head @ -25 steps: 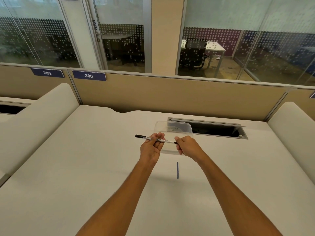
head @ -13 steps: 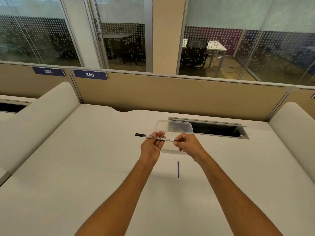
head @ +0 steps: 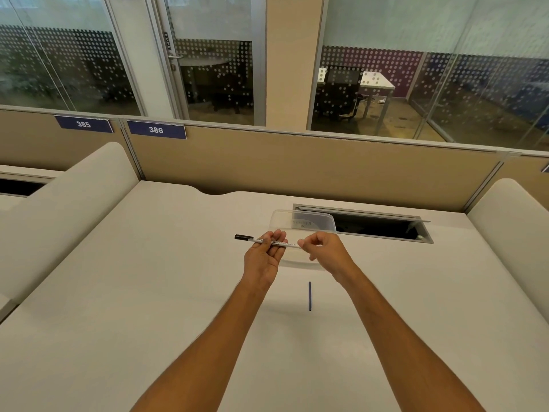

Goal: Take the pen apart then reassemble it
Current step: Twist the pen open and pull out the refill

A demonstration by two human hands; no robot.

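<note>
- A pale counter (head: pixel 148 292) is closed in at its far edge by a tan partition (head: pixel 297 168) carrying the labels 385 and 386; glass-walled rooms lie beyond.
- A clear plastic lid (head: pixel 303 223) lies beside an open cable slot (head: pixel 374 227) near the far edge.
- A thin blue rod (head: pixel 310 296) lies on the counter near its middle, between the forearms.
- The left hand (head: pixel 263 257), palm up, pinches the white pen (head: pixel 267 241) level above the counter, black cap pointing left.
- The right hand (head: pixel 323 251) has its fingers curled, fingertips pinching the pen's right end.

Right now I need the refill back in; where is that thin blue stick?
The thin blue stick lies on the desk between the forearms, nearer than both hands.
</note>
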